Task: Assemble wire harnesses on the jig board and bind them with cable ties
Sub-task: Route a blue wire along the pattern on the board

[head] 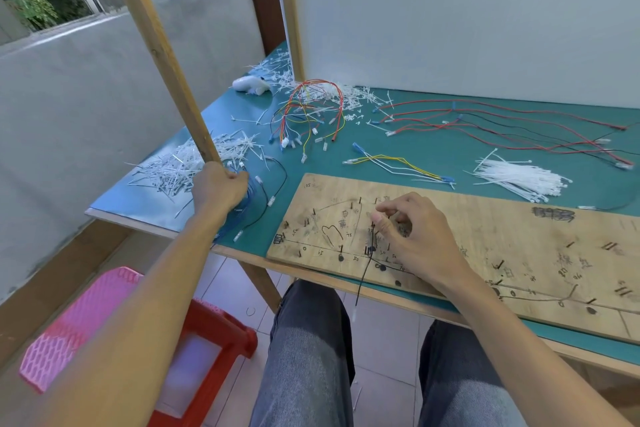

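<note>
- Head view: right hand pinches black wire on jig board; the wire runs toward the person, tail hanging off the near edge.
- Left hand curled over blue wires; grip unclear.
- Cable ties beyond right hand.

Both bare arms stretched forward, hands apart at mid-frame.

The left forearm runs from the lower left corner up toward the centre left, wrist straight, and the left hand shows its back with the fingers curled under; I can't see whether they grip anything. The right forearm comes in from the lower right, and the right hand sits palm-down at centre, thumb and forefinger pinching a black wire, the other fingers loosely bent.
</note>
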